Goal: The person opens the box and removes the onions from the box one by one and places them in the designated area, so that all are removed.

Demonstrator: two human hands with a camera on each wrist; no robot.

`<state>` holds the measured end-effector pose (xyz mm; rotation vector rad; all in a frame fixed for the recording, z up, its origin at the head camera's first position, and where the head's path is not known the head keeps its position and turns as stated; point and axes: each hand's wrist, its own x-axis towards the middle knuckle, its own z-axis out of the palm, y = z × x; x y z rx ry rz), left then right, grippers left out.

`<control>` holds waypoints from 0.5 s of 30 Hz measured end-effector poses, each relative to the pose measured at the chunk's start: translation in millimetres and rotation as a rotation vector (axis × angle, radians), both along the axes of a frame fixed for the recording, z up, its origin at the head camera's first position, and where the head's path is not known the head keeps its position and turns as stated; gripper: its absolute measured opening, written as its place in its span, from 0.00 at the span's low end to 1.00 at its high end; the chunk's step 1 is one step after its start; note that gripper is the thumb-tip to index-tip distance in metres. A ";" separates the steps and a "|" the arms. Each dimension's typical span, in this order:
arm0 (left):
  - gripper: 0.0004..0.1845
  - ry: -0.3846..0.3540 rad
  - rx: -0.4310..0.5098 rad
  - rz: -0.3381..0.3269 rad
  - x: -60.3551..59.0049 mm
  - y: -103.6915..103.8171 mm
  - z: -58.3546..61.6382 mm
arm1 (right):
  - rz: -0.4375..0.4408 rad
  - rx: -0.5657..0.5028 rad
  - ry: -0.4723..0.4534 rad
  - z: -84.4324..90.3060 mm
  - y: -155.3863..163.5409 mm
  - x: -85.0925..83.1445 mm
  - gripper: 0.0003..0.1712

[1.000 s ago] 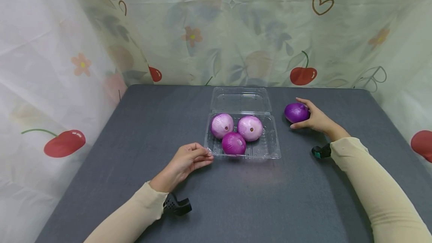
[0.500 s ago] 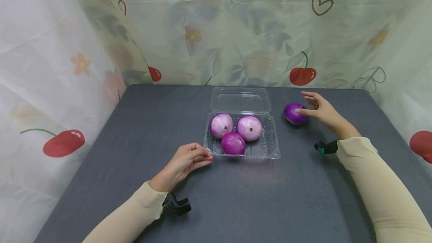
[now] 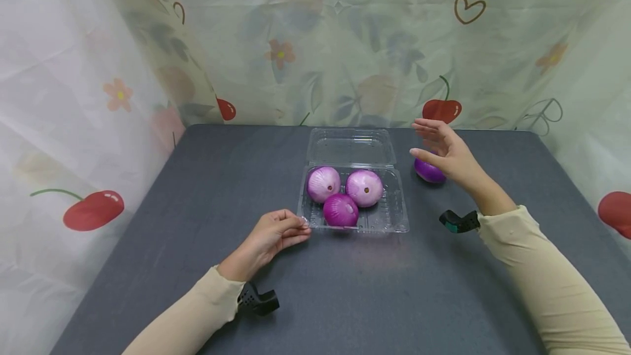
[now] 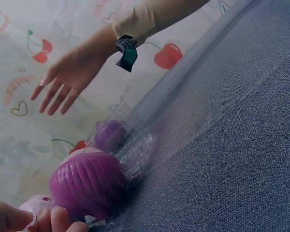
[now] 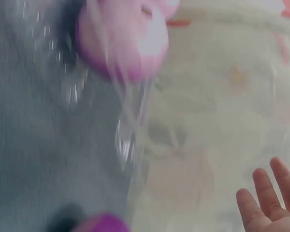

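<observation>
A clear plastic clamshell container (image 3: 389, 218) sits on the table with its lid (image 3: 351, 147) folded back. Inside it lie three peeled red onions: a pale one at the left (image 3: 323, 184), a pale one at the right (image 3: 365, 188) and a deeper magenta one (image 3: 340, 210) in front. My left hand (image 3: 268, 237) pinches the container's front left corner between thumb and fingers. In the air right of the lid my right hand (image 3: 451, 152) holds nothing, its fingers spread. Behind it a darker purple onion (image 3: 428, 171) rests on the table, partly hidden by the hand.
The dark grey table (image 3: 374, 300) reaches back to a patterned curtain (image 3: 340, 64). Curtain cloth also hangs along the left and right sides. A black wrist camera (image 3: 258, 299) is strapped to the left wrist, another camera (image 3: 458, 222) to the right.
My right hand has let go of the purple onion, risen off it and swung left in front of it. The onion stays on the table; my left hand and the container keep their places.
</observation>
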<state>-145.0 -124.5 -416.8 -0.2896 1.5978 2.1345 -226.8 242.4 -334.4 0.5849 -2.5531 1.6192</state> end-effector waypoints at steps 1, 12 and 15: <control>0.03 0.000 0.000 0.001 -0.1 0.1 -0.1 | 0.014 -0.008 0.018 -0.5 -5.1 2.0 0.34; 0.06 0.000 0.009 0.009 -0.2 0.0 -0.7 | 0.226 -0.019 0.058 -16.9 -58.7 27.9 0.33; 0.06 0.000 0.011 0.009 -0.3 -0.1 -0.8 | 0.268 0.001 0.018 -23.6 -71.0 33.5 0.32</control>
